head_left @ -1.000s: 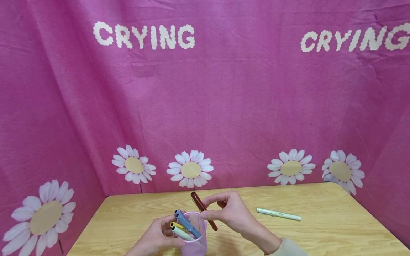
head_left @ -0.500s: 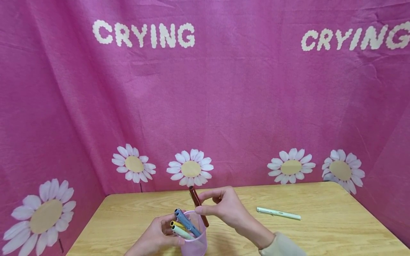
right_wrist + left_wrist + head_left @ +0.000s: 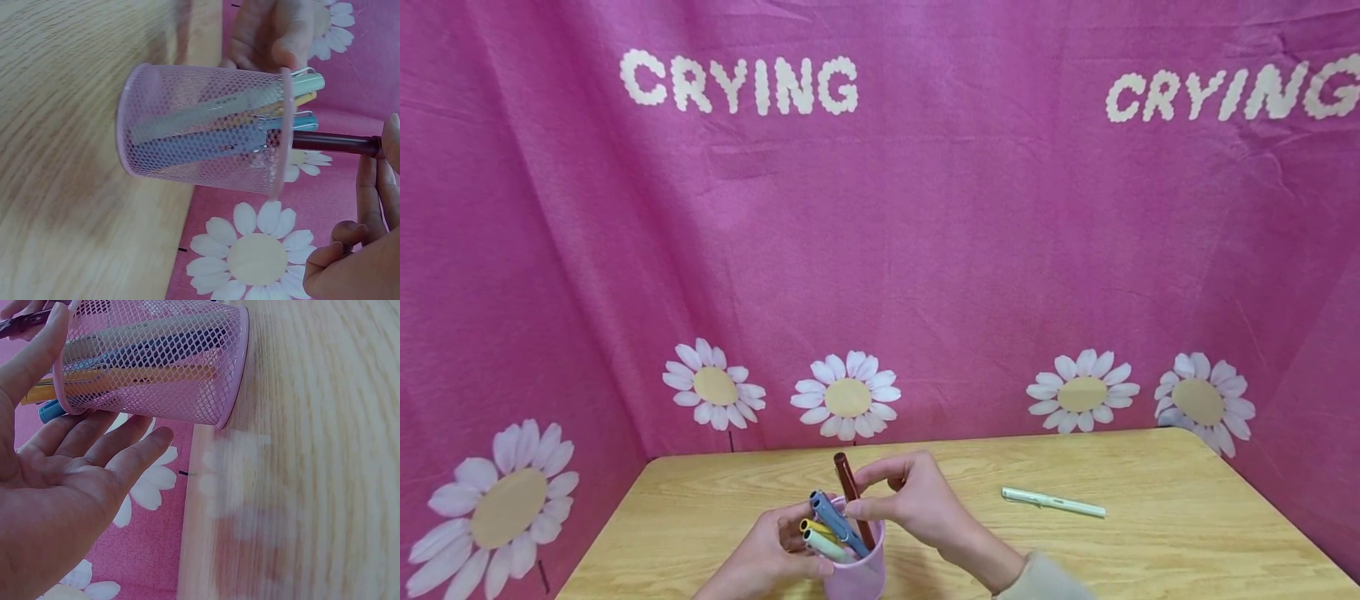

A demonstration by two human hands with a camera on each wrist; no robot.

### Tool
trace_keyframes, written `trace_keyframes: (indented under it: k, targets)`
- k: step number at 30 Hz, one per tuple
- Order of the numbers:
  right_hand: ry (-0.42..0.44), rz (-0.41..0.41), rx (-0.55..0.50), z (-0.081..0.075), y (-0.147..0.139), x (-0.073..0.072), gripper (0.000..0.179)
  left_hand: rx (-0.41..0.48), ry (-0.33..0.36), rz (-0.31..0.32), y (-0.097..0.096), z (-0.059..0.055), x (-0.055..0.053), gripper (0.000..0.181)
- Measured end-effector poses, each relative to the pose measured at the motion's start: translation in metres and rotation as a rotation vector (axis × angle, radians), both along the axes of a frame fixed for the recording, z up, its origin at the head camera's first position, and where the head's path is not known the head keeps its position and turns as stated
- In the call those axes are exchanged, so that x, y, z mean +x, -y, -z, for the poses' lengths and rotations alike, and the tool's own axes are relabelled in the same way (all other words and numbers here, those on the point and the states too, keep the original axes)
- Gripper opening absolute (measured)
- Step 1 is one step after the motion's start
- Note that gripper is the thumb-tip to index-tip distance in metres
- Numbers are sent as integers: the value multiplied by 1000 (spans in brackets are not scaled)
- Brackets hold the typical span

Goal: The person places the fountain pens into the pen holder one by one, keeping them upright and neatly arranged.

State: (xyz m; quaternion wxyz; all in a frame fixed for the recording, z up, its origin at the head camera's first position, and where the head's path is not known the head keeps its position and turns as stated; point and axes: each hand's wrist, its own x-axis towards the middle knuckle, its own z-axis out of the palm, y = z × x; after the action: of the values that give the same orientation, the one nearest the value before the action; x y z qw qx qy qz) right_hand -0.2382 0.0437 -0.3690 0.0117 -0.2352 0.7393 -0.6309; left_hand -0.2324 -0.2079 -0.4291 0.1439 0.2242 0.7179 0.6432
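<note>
My right hand (image 3: 917,510) pinches a dark red pen (image 3: 844,473) between thumb and fingers. In the right wrist view the lower end of this dark red pen (image 3: 331,142) is inside the mouth of a pink mesh pen holder (image 3: 206,128). My left hand (image 3: 763,552) holds the pen holder near its rim from the left, thumb on the near side and fingers behind. Leaning inside are a blue pen (image 3: 842,523), a yellow pen (image 3: 81,376) and a pale green pen (image 3: 825,546). The holder's base stands on the table.
Another pale green pen (image 3: 1052,502) lies on the wooden table (image 3: 1180,542), right of my right hand. Behind the table's back edge hangs a pink cloth (image 3: 962,250) printed with daisies and lettering; it also flanks both sides.
My right hand has moved left with the dark red pen, from beside the pen holder to over its mouth, then down, so the pen's lower end is inside. The left hand stays put.
</note>
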Motion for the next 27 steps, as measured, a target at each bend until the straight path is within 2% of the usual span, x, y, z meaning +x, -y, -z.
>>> trace_keyframes:
  k: [8,13,22,27]
  targets:
    - [-28,7,29,13,3,-3,20,13,18,4,0,0,0,71]
    - [-28,16,42,19,3,-3,20,21,-11,25,0,1,0,66]
    - [-47,-8,39,29,4,-4,21,54,-1,42,-1,2,1,65]
    - [-54,-30,42,33,5,-5,22,43,-1,39,-1,2,0,64]
